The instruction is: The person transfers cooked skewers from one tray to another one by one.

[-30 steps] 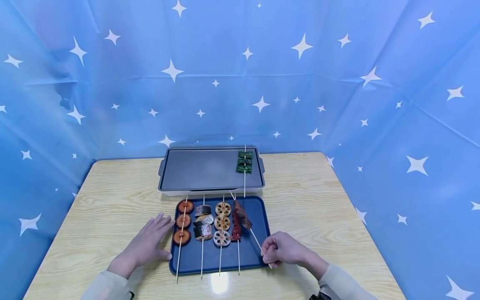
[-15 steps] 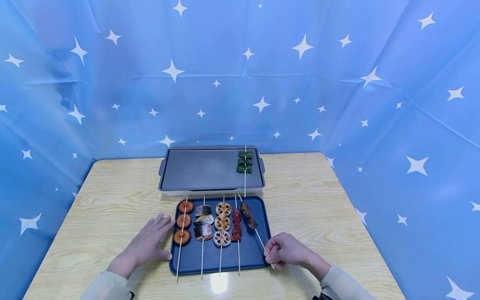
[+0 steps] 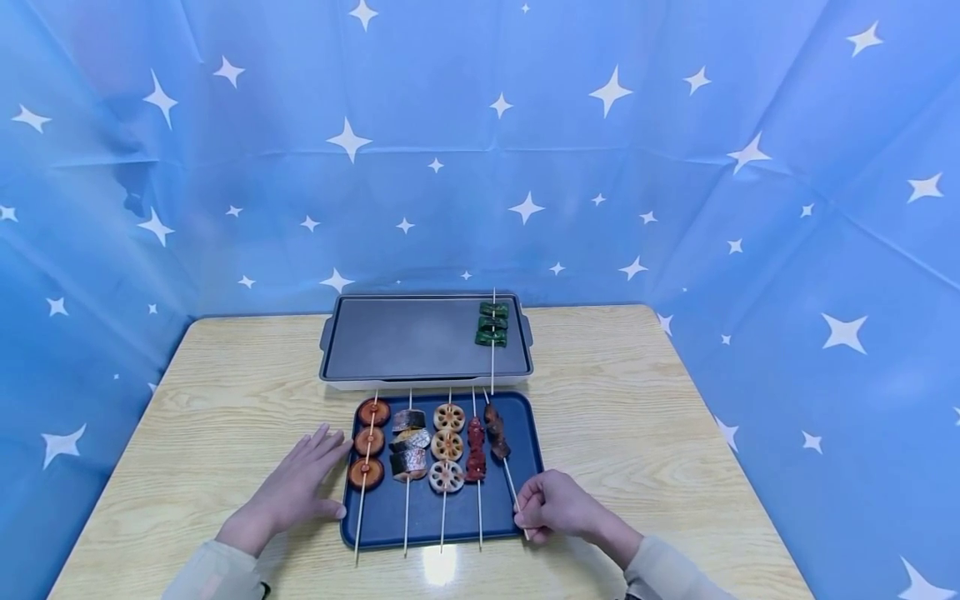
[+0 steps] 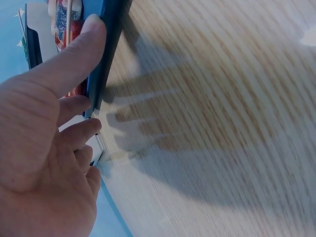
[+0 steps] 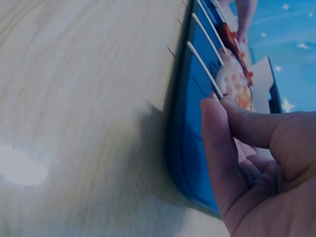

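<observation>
My right hand (image 3: 558,507) pinches the stick end of a brown meat skewer (image 3: 497,433) at the tray's near right corner. That skewer lies slightly slanted on the blue tray (image 3: 420,525), beside a red meat skewer (image 3: 476,450). Further left on the tray are a lotus root skewer (image 3: 447,446), a fish skewer (image 3: 408,446) and a mushroom skewer (image 3: 368,442). At the tray's left edge rests my left hand (image 3: 296,487), fingers extended and holding nothing; in the left wrist view its thumb lies against the rim. The right wrist view shows thumb and forefinger meeting at a stick tip.
Behind the tray stands a grey griddle (image 3: 405,337) with side handles. A green vegetable skewer (image 3: 492,323) lies on its right part, the stick reaching over the front edge. Wooden tabletop (image 3: 622,392) surrounds both, and a blue starred curtain (image 3: 420,192) hangs behind.
The brown meat skewer has moved off the red one, first rightward, then its near end swung left, so it lies straighter. My right hand moved with it; my left hand stayed put.
</observation>
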`<move>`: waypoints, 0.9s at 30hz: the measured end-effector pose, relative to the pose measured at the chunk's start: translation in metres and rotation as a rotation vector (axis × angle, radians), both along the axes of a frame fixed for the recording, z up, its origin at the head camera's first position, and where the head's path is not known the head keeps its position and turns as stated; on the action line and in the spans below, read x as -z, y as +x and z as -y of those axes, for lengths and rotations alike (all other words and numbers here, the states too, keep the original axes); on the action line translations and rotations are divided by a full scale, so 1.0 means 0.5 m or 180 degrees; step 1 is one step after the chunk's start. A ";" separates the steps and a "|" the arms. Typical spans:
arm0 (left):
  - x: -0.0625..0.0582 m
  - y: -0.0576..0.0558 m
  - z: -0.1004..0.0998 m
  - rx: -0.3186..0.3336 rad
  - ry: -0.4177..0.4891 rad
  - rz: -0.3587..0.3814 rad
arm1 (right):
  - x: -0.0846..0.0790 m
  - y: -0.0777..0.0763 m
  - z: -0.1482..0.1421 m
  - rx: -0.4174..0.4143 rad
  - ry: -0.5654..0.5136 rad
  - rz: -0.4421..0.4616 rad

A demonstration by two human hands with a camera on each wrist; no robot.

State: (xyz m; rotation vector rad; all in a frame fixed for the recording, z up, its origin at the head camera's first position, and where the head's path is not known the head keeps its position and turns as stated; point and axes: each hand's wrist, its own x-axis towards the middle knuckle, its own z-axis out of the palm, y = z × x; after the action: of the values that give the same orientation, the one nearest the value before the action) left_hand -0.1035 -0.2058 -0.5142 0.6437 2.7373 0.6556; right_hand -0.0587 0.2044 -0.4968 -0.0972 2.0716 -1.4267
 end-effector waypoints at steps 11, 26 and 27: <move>0.000 0.000 -0.001 -0.0024 0.0014 0.0027 | 0.018 -0.001 0.030 0.0122 0.0036 0.0039; 0.004 -0.001 -0.001 -0.0046 -0.0005 0.0031 | 0.024 -0.020 0.050 0.0054 0.0367 0.0046; 0.004 -0.001 0.000 -0.0050 -0.0004 0.0041 | 0.023 -0.021 0.050 0.0041 0.0372 0.0049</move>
State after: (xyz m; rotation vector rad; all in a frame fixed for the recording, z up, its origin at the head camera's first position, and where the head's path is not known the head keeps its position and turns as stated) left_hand -0.1038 -0.2055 -0.5160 0.6165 2.7334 0.6593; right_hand -0.0692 0.1792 -0.5085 -0.0253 2.1412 -1.3067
